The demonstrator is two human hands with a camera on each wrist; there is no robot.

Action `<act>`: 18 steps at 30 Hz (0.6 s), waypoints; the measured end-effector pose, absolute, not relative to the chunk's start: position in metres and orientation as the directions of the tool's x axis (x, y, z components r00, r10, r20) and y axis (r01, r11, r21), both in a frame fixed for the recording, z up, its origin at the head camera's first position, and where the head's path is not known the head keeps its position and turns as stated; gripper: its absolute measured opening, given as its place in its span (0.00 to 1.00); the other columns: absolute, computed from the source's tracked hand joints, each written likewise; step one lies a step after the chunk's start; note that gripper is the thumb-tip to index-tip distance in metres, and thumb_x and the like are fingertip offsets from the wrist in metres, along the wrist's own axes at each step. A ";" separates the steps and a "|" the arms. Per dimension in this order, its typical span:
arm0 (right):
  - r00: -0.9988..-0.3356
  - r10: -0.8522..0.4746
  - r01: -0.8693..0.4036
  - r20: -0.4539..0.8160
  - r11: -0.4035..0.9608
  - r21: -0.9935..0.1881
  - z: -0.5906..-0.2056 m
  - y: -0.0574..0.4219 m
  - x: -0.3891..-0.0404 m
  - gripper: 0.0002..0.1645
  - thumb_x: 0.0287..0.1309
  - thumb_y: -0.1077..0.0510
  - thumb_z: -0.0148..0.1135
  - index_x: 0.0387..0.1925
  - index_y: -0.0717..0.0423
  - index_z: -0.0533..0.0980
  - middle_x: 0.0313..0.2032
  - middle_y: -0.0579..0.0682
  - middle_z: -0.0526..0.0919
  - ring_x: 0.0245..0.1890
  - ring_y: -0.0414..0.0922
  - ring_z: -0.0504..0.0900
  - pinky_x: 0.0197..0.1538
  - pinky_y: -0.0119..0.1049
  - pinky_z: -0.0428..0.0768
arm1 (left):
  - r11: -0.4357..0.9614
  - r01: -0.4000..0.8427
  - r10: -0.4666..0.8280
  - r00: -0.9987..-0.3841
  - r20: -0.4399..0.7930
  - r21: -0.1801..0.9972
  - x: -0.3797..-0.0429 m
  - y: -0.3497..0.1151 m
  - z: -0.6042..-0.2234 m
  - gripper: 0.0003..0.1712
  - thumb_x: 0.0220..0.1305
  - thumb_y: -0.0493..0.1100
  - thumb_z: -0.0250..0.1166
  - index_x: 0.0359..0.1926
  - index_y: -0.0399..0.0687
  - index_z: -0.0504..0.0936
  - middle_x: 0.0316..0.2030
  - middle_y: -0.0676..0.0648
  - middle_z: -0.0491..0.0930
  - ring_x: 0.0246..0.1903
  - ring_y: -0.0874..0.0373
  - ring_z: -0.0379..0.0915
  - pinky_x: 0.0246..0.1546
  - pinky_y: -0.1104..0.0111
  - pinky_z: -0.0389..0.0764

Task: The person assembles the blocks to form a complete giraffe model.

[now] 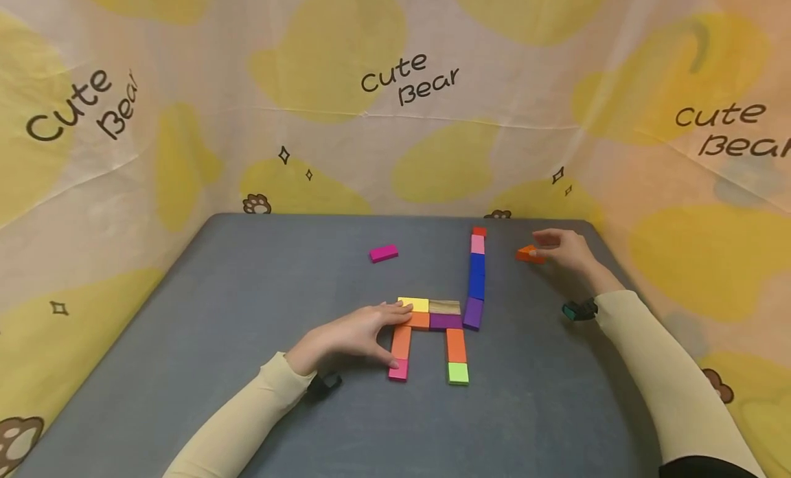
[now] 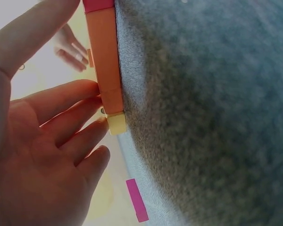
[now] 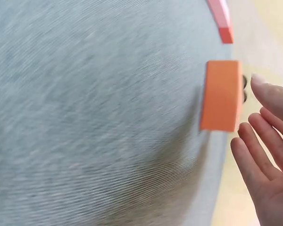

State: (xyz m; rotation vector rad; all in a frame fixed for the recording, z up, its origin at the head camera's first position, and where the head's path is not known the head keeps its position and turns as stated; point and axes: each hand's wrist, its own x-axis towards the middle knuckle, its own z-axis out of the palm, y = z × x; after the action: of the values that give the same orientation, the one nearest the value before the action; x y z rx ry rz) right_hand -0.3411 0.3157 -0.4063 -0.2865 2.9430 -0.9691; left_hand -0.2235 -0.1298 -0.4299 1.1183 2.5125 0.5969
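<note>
My left hand (image 1: 361,332) reaches over the left part of a flat figure of coloured blocks. Its fingertips rest by the yellow block (image 1: 415,304) and the orange block (image 1: 420,321) below it, while the thumb lies at a pink block (image 1: 398,371). In the left wrist view its fingers are extended, with the fingertips along the orange blocks (image 2: 105,56). At the far right, my right hand (image 1: 565,250) is beside a loose orange block (image 1: 527,253). In the right wrist view the thumb and fingers stand apart, and that orange block (image 3: 220,95) lies just before them.
A column with blue (image 1: 477,265), light pink (image 1: 478,244) and red blocks (image 1: 479,231) runs back from a purple block (image 1: 473,314). One magenta block (image 1: 384,253) lies alone at the back. A green block (image 1: 458,373) ends the figure's right leg. Patterned cloth (image 1: 408,148) surrounds the grey table (image 1: 278,272).
</note>
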 end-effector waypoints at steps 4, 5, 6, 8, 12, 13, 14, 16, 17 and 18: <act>-0.983 -0.181 -0.158 0.023 0.782 -0.603 -0.418 0.324 -0.340 0.35 0.57 0.50 0.66 0.62 0.61 0.69 0.58 0.63 0.76 0.57 0.60 0.74 0.57 0.56 0.71 | 0.604 0.621 0.760 -0.637 -0.127 0.499 -0.224 -0.129 -0.430 0.48 0.49 0.59 0.72 0.69 0.49 0.64 0.71 0.53 0.58 0.72 0.54 0.48 0.71 0.54 0.53; -0.983 -0.182 -0.156 0.020 0.780 -0.607 -0.420 0.325 -0.340 0.35 0.56 0.50 0.66 0.62 0.61 0.69 0.58 0.63 0.76 0.57 0.60 0.74 0.57 0.56 0.71 | 0.606 0.620 0.759 -0.638 -0.129 0.498 -0.224 -0.129 -0.430 0.49 0.49 0.59 0.72 0.69 0.49 0.64 0.71 0.54 0.58 0.72 0.54 0.48 0.71 0.54 0.53; -0.981 -0.191 -0.161 0.017 0.773 -0.613 -0.421 0.325 -0.340 0.35 0.56 0.51 0.66 0.62 0.61 0.69 0.58 0.64 0.75 0.57 0.61 0.74 0.57 0.57 0.71 | 0.606 0.620 0.759 -0.638 -0.131 0.498 -0.224 -0.129 -0.429 0.48 0.49 0.59 0.72 0.69 0.49 0.64 0.71 0.54 0.58 0.72 0.54 0.48 0.71 0.54 0.53; -0.982 -0.190 -0.152 0.005 0.769 -0.621 -0.425 0.325 -0.340 0.35 0.56 0.50 0.67 0.62 0.61 0.69 0.58 0.65 0.75 0.57 0.61 0.74 0.58 0.57 0.70 | 0.608 0.615 0.758 -0.638 -0.137 0.502 -0.224 -0.129 -0.428 0.49 0.49 0.59 0.72 0.69 0.49 0.64 0.71 0.53 0.57 0.73 0.54 0.47 0.71 0.53 0.52; -0.982 -0.189 -0.140 -0.011 0.765 -0.629 -0.430 0.323 -0.340 0.35 0.56 0.50 0.66 0.62 0.60 0.69 0.58 0.66 0.74 0.57 0.62 0.73 0.60 0.58 0.68 | 0.608 0.606 0.756 -0.639 -0.141 0.513 -0.223 -0.129 -0.427 0.48 0.49 0.58 0.72 0.69 0.49 0.64 0.71 0.53 0.57 0.73 0.54 0.47 0.71 0.52 0.52; -0.983 -0.185 -0.136 -0.014 0.766 -0.628 -0.431 0.322 -0.341 0.35 0.56 0.49 0.66 0.62 0.60 0.69 0.58 0.66 0.74 0.56 0.61 0.73 0.60 0.58 0.68 | 0.607 0.605 0.756 -0.639 -0.140 0.515 -0.223 -0.129 -0.427 0.48 0.49 0.58 0.72 0.69 0.49 0.64 0.71 0.53 0.57 0.73 0.54 0.47 0.71 0.52 0.52; -0.983 -0.185 -0.136 -0.012 0.766 -0.628 -0.432 0.322 -0.341 0.35 0.57 0.50 0.66 0.62 0.60 0.69 0.58 0.66 0.74 0.56 0.61 0.72 0.60 0.58 0.68 | 0.607 0.605 0.756 -0.640 -0.140 0.515 -0.223 -0.129 -0.427 0.48 0.49 0.58 0.72 0.69 0.49 0.64 0.71 0.53 0.57 0.73 0.54 0.47 0.71 0.52 0.52; -0.984 -0.180 -0.134 -0.010 0.765 -0.631 -0.434 0.322 -0.342 0.34 0.57 0.50 0.66 0.62 0.60 0.69 0.58 0.66 0.74 0.56 0.61 0.72 0.60 0.58 0.67 | 0.608 0.604 0.755 -0.641 -0.140 0.515 -0.223 -0.129 -0.427 0.48 0.49 0.58 0.72 0.69 0.49 0.64 0.71 0.53 0.57 0.73 0.54 0.47 0.71 0.52 0.52; -0.984 -0.179 -0.134 -0.008 0.764 -0.631 -0.434 0.321 -0.342 0.34 0.57 0.50 0.65 0.62 0.60 0.69 0.58 0.66 0.74 0.56 0.61 0.72 0.61 0.59 0.67 | 0.608 0.603 0.754 -0.642 -0.139 0.517 -0.222 -0.129 -0.427 0.48 0.49 0.58 0.72 0.69 0.49 0.64 0.71 0.53 0.57 0.73 0.54 0.47 0.71 0.52 0.52; -0.984 -0.177 -0.133 -0.007 0.761 -0.634 -0.435 0.321 -0.342 0.34 0.57 0.50 0.65 0.61 0.60 0.69 0.58 0.66 0.74 0.56 0.61 0.72 0.61 0.59 0.67 | 0.609 0.602 0.753 -0.643 -0.140 0.516 -0.222 -0.129 -0.427 0.48 0.49 0.58 0.72 0.69 0.49 0.64 0.71 0.53 0.57 0.73 0.54 0.47 0.71 0.52 0.52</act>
State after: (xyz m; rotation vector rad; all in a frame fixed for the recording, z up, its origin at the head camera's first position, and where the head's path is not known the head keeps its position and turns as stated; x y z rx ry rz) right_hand -0.3424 0.3211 -0.4353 -0.2545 2.8855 -1.0316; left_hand -0.2223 -0.1293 -0.4273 1.0917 2.4939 0.6154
